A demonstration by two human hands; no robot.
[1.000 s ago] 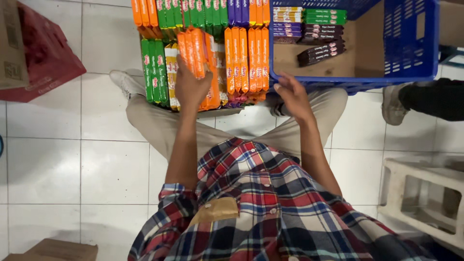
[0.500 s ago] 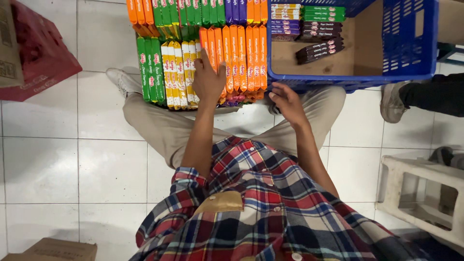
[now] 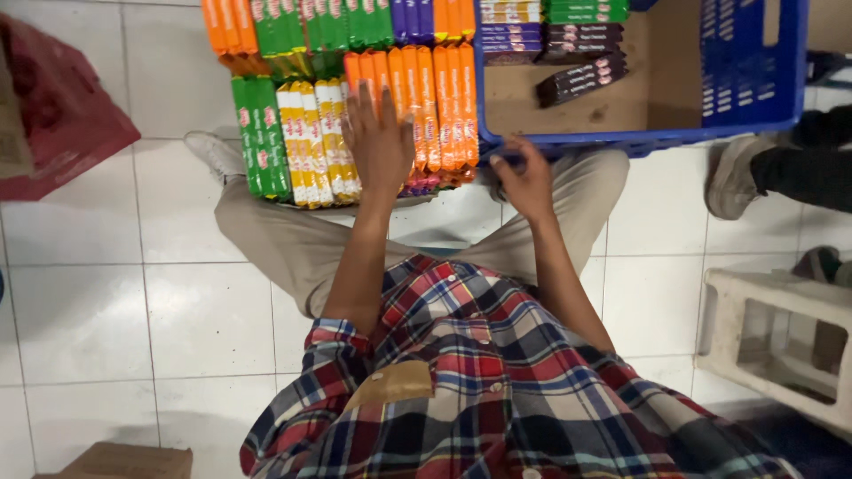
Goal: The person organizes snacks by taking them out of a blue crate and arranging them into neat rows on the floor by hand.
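From my remote seat I look down over a plaid shirt (image 3: 479, 390) at two bare hands working on stacked snack packets on the white tiled floor (image 3: 89, 302). My left hand (image 3: 380, 142) lies flat with fingers spread, palm down on the row of orange packets (image 3: 435, 106), its fingertips reaching the top ends of them. Just left of that hand stand the yellow packets (image 3: 315, 142), and beyond those the green packets (image 3: 260, 135), all upright side by side in one tight block that rests against my khaki-trousered legs (image 3: 293, 239). A second row of orange, green and purple packs (image 3: 302, 25) sits behind the block, touching it.

My right hand (image 3: 525, 176) is at the near rim of the blue plastic crate (image 3: 754, 80), fingers curled over the edge; I cannot tell whether it pinches anything, since the fingertips are hidden against the rim. Inside the crate, a cardboard liner holds a few dark brown packets (image 3: 581, 78) lying tilted, with stacks of other packs behind them.

Off to the left is a red bag (image 3: 62, 124); on the right, someone else's shoe (image 3: 735, 177) and dark trouser leg, and a white plastic stool (image 3: 781, 337) lower down. A cardboard box corner (image 3: 129, 461) shows at the bottom left
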